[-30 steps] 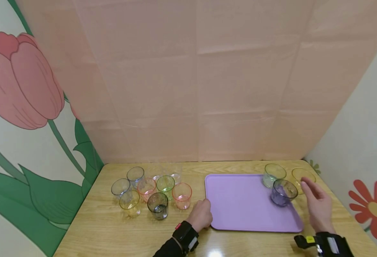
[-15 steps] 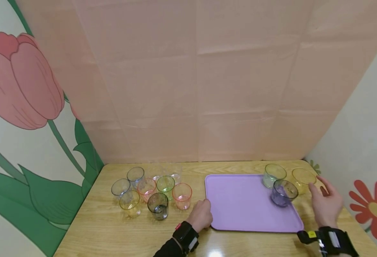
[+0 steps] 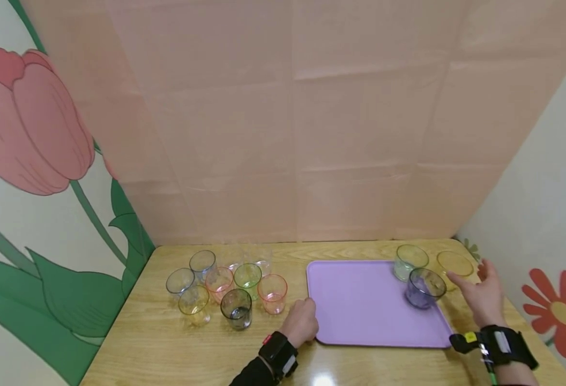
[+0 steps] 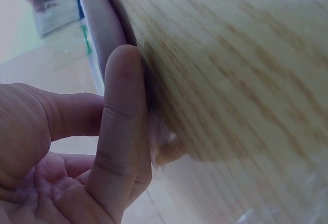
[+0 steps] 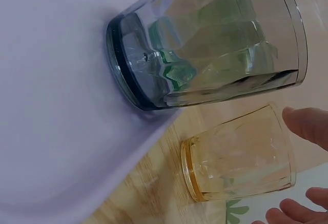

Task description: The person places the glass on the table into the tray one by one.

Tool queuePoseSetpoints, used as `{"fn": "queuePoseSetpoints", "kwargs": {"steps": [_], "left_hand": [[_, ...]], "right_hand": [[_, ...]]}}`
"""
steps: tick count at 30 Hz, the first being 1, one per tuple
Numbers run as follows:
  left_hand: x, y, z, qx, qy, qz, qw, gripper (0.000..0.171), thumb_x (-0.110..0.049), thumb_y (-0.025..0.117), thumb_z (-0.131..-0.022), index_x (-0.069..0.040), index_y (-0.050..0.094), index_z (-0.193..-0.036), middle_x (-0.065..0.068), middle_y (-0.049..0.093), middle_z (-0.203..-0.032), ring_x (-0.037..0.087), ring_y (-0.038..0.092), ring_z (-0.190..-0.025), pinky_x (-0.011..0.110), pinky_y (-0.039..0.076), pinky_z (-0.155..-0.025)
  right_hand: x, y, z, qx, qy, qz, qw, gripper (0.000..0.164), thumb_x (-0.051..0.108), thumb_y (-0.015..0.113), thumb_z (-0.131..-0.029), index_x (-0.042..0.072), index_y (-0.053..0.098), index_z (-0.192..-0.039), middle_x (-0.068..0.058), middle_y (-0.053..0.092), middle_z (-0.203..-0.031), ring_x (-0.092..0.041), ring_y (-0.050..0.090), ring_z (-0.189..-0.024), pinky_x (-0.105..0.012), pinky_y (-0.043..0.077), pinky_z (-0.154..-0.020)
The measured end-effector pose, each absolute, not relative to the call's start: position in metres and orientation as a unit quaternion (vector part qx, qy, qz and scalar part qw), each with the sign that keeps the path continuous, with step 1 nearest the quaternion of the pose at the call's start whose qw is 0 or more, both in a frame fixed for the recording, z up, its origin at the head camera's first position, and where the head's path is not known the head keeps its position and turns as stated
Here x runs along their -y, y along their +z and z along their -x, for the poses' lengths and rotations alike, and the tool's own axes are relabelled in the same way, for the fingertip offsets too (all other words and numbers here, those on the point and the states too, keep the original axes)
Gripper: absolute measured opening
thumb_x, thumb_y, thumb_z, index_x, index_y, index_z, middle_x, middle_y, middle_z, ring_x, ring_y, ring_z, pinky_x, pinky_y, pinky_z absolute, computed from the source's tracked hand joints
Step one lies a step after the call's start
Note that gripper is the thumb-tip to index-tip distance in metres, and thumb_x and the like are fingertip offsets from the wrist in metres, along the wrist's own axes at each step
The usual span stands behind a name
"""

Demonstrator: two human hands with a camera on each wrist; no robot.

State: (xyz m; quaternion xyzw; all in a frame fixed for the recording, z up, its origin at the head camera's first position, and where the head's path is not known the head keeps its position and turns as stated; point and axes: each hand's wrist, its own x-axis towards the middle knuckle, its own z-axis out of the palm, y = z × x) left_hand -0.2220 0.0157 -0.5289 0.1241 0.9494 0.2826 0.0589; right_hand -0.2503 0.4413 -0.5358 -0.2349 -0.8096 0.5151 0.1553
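my left hand (image 3: 300, 321) pinches the rim of the purple tray (image 3: 360, 305) near its near left corner, thumb curled against fingers, presumably so it won't slide on the worktop (image 3: 143, 348). my right hand (image 3: 485, 297) is spread, thumb and fingers apart, around the near side of the yellow glass (image 3: 454, 264); i can't tell whether the thumb touches it. that glass stands upright on bare wood just beyond the tray's right edge, within easy reach, i'd judge.

the dark glass (image 3: 425, 289) stands upright inside the tray's right edge, and the green-tinted glass (image 3: 410, 264) at the far right corner; its footing is partly hidden.

counting up: one tray, three glasses at that end, and seven coloured ones bunched at the left, likely to save room: two blue glasses (image 3: 180, 281), two red glasses (image 3: 272, 294), one amber glass (image 3: 194, 304), one lime glass (image 3: 247, 276), one smoky glass (image 3: 237, 310). behind them, clear glasses (image 3: 264, 264), seemingly two, too faint to be sure.
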Motion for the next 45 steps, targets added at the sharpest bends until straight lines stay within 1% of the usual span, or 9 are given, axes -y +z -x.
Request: {"fn": "queuePoseSetpoints", "kwargs": {"steps": [8,16,22,31,37,39,40,42,45], "left_hand": [[-0.017,-0.528,0.220,-0.949,0.283,-0.122,0.064,0.011,0.006,0.065,-0.077,0.002,0.062,-0.086,0.013,0.060,-0.072,0.022,0.054,-0.058,0.026,0.041,-0.045],[-0.015,-0.527,0.221,-0.949,0.281,-0.128,0.057,0.011,0.006,0.065,-0.077,0.002,0.061,-0.086,0.013,0.059,-0.072,0.022,0.054,-0.059,0.026,0.041,-0.046],[-0.015,-0.528,0.222,-0.950,0.279,-0.131,0.052,0.013,0.006,0.066,-0.075,0.002,0.061,-0.087,0.013,0.058,-0.072,0.022,0.055,-0.060,0.026,0.042,-0.047],[-0.016,-0.527,0.222,-0.949,0.281,-0.133,0.051,0.011,0.007,0.065,-0.076,0.002,0.060,-0.086,0.013,0.057,-0.070,0.022,0.054,-0.058,0.026,0.041,-0.046],[-0.015,-0.528,0.221,-0.949,0.279,-0.137,0.047,0.012,0.007,0.064,-0.076,0.002,0.060,-0.085,0.013,0.058,-0.069,0.022,0.054,-0.057,0.027,0.041,-0.045],[-0.015,-0.528,0.221,-0.950,0.278,-0.136,0.048,0.012,0.007,0.064,-0.076,0.002,0.060,-0.085,0.013,0.058,-0.069,0.022,0.054,-0.057,0.027,0.041,-0.046],[-0.015,-0.528,0.221,-0.950,0.277,-0.136,0.048,0.012,0.007,0.064,-0.076,0.002,0.060,-0.086,0.013,0.058,-0.069,0.022,0.054,-0.057,0.027,0.041,-0.046],[-0.015,-0.528,0.221,-0.950,0.278,-0.134,0.049,0.012,0.007,0.064,-0.076,0.002,0.060,-0.086,0.013,0.058,-0.070,0.022,0.054,-0.057,0.027,0.042,-0.046],[-0.015,-0.528,0.221,-0.950,0.278,-0.130,0.053,0.012,0.006,0.065,-0.076,0.002,0.060,-0.087,0.013,0.058,-0.070,0.021,0.053,-0.057,0.027,0.041,-0.046]], "right_hand": [[-0.444,-0.538,0.261,0.826,0.504,0.205,0.148,0.113,0.042,0.073,-0.086,0.014,-0.010,-0.157,-0.021,0.000,-0.164,-0.043,0.003,-0.149,-0.066,0.020,-0.112],[-0.442,-0.538,0.273,0.830,0.501,0.193,0.150,0.116,0.040,0.076,-0.084,0.009,-0.009,-0.156,-0.024,0.010,-0.162,-0.045,0.014,-0.147,-0.065,0.026,-0.110],[-0.442,-0.539,0.280,0.830,0.499,0.206,0.141,0.116,0.042,0.077,-0.082,0.009,-0.005,-0.157,-0.025,0.014,-0.161,-0.047,0.018,-0.145,-0.066,0.028,-0.108],[-0.440,-0.546,0.281,0.842,0.478,0.218,0.124,0.111,0.046,0.076,-0.082,-0.002,0.006,-0.154,-0.030,0.023,-0.156,-0.049,0.028,-0.139,-0.063,0.036,-0.102],[-0.441,-0.549,0.280,0.826,0.489,0.249,0.129,0.109,0.050,0.076,-0.080,0.003,0.009,-0.152,-0.024,0.026,-0.156,-0.043,0.028,-0.141,-0.059,0.035,-0.106],[-0.442,-0.549,0.279,0.814,0.501,0.257,0.139,0.105,0.049,0.077,-0.079,0.007,0.013,-0.151,-0.018,0.032,-0.152,-0.040,0.030,-0.141,-0.053,0.038,-0.106],[-0.442,-0.549,0.279,0.808,0.508,0.260,0.147,0.103,0.048,0.078,-0.079,0.009,0.015,-0.150,-0.014,0.036,-0.148,-0.037,0.031,-0.140,-0.047,0.042,-0.103],[-0.443,-0.549,0.277,0.799,0.516,0.263,0.161,0.097,0.046,0.080,-0.078,0.014,0.020,-0.147,-0.001,0.044,-0.136,-0.032,0.035,-0.136,-0.030,0.046,-0.092],[-0.445,-0.548,0.274,0.777,0.541,0.268,0.179,0.090,0.040,0.083,-0.076,0.022,0.023,-0.141,0.016,0.045,-0.119,-0.018,0.046,-0.120,-0.013,0.043,-0.073]]}}
